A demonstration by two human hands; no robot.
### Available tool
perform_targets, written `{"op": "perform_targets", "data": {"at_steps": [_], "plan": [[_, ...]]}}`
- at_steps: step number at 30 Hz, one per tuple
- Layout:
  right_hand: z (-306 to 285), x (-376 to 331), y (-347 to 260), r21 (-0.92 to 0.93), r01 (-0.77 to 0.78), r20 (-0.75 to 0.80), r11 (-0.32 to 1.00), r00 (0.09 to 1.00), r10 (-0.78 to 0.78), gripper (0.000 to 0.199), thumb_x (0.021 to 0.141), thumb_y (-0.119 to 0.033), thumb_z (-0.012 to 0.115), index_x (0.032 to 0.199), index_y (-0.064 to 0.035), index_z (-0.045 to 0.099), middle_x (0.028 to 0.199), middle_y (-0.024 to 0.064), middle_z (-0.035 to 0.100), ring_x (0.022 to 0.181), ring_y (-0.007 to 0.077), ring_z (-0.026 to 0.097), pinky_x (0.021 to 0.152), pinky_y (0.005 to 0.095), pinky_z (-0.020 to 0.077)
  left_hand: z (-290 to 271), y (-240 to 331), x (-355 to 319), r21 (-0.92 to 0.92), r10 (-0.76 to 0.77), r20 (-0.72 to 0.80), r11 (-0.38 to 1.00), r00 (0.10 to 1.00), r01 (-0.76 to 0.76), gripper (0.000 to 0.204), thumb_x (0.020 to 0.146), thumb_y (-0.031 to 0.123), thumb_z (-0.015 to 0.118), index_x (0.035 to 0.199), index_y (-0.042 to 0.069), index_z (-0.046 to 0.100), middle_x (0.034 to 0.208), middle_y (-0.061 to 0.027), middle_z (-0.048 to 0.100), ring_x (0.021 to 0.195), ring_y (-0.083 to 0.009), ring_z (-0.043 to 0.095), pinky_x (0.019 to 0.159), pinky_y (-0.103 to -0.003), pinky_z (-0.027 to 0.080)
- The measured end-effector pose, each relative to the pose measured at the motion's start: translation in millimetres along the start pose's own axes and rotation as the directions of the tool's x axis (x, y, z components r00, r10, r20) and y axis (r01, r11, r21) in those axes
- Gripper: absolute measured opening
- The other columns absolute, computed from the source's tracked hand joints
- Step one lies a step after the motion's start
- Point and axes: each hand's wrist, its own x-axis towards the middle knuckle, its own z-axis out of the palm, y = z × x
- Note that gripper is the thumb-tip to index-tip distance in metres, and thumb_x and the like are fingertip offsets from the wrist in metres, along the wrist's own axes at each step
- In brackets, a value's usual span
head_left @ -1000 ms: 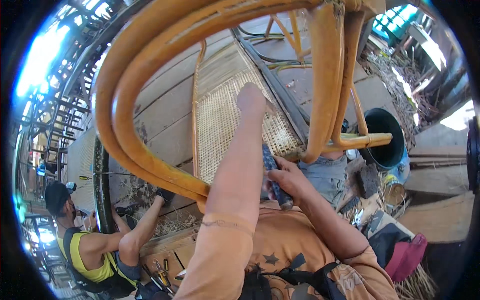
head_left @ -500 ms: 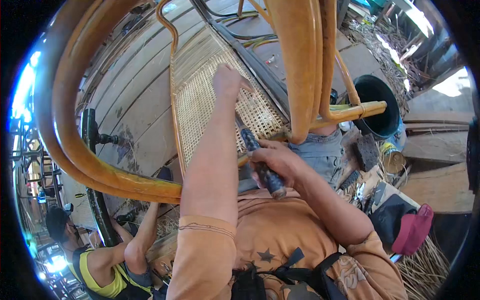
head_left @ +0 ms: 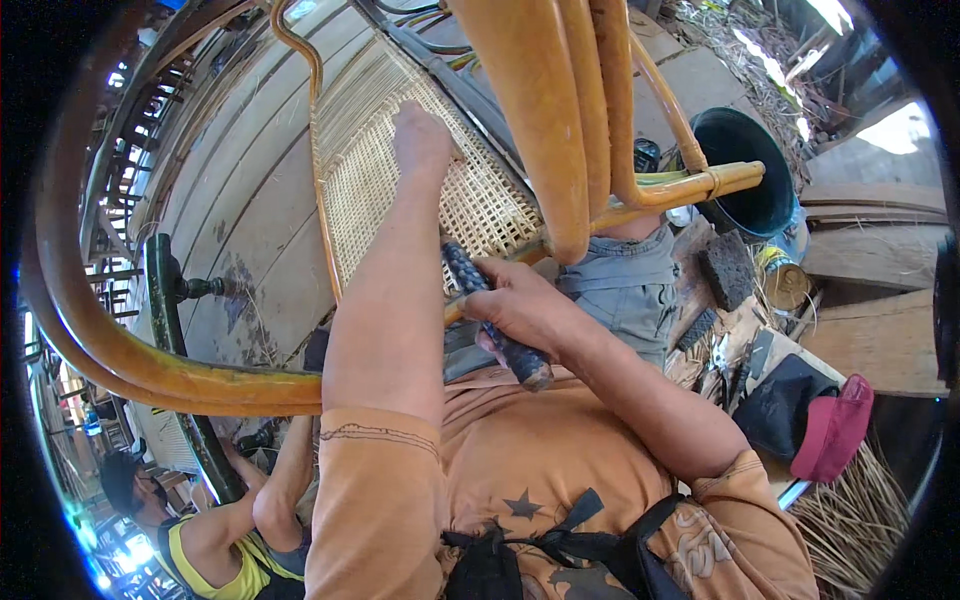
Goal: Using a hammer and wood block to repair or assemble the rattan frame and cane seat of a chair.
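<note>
A woven cane panel (head_left: 370, 195) in open lattice stretches before me inside a curved rattan chair frame (head_left: 190, 385). Over its upper middle, my left hand (head_left: 422, 140) is down on the weave with fingers curled in. The back of the hand hides the fingertips and anything they pinch. Nearer to me, my right hand (head_left: 520, 305) wraps round the dark, ridged handle of a tool (head_left: 462, 268). The handle slants from the panel's near edge toward my belly. My left forearm covers the tool's far end, so its kind does not show.
Thick rattan poles (head_left: 530, 120) rise close on the right of the panel. Beyond them stands a dark bucket (head_left: 745, 185). A dark porous block (head_left: 727, 270), a can (head_left: 787, 287) and a red-and-black cap (head_left: 832, 425) lie to the right. At lower left sits another person (head_left: 215, 545).
My view has shifted, so the frame, panel and both hands appear farther left. The left hand stays on the weave, and the right hand keeps its hold on the tool handle.
</note>
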Motion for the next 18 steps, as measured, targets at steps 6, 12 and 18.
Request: {"op": "perform_targets", "data": {"at_steps": [6, 12, 18], "plan": [[0.3, 11.5, 0.7, -0.106, -0.039, -0.059, 0.994, 0.998, 0.032, 0.028, 0.079, -0.014, 0.055, 0.102, 0.0017, 0.052, 0.071, 0.0036, 0.052, 0.053, 0.0102, 0.050, 0.048, 0.0255, 0.0425, -22.1, 57.2, 7.2, -0.004, -0.199, 0.211, 0.979, 0.957, 0.204, 0.033, 0.078, 0.013, 0.051, 0.104, -0.009, 0.048, 0.102, -0.0291, 0.056, 0.094, -0.0394, 0.060, 0.084, -0.042, 0.048], [-1.0, 41.9, 1.5, -0.334, 0.193, -0.168, 0.923, 0.951, -0.260, 0.027, 0.077, -0.014, 0.053, 0.096, 0.0053, 0.050, 0.071, 0.0081, 0.053, 0.062, 0.0162, 0.052, 0.055, 0.0308, 0.0429, -8.3, 27.1, 10.6, 0.455, -0.039, 0.353, 0.880, 0.935, -0.135, 0.038, 0.077, 0.016, 0.051, 0.107, -0.008, 0.048, 0.102, -0.0303, 0.058, 0.098, -0.0400, 0.059, 0.086, -0.042, 0.047], [-10.0, 47.3, -5.3, -0.408, 0.088, -0.133, 0.909, 0.979, -0.154, 0.022, 0.076, -0.014, 0.053, 0.089, 0.0035, 0.050, 0.068, 0.0090, 0.052, 0.062, 0.0188, 0.051, 0.058, 0.0341, 0.0435, -45.4, 72.3, 4.6, 0.166, -0.371, 0.194, 0.925, 0.908, 0.342, 0.035, 0.076, 0.014, 0.051, 0.103, -0.008, 0.050, 0.097, -0.0314, 0.060, 0.093, -0.0412, 0.060, 0.085, -0.044, 0.047]]}}
